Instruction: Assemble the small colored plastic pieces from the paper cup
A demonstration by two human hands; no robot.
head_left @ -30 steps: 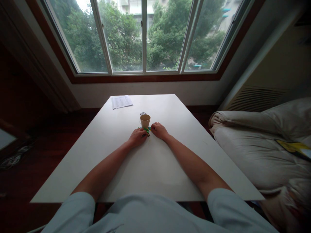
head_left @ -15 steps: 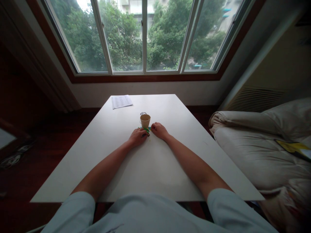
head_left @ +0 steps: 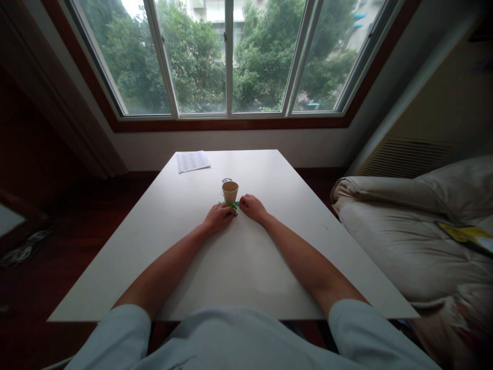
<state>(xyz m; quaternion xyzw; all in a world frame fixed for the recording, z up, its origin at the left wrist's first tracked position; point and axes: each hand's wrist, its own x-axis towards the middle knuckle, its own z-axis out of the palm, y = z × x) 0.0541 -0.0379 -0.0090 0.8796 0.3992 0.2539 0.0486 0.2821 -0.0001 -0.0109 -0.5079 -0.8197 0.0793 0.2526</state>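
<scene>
Below the window point(head_left: 228, 61), your white table point(head_left: 246, 267) bears an upright, plain tan cup point(head_left: 230, 193); just before it, small green pieces point(head_left: 233, 206) lie between your curled left hand point(head_left: 219, 218) and right hand point(head_left: 252, 206). I cannot tell whether either grips anything. Print on the papers point(head_left: 193, 161) is illegible.
</scene>
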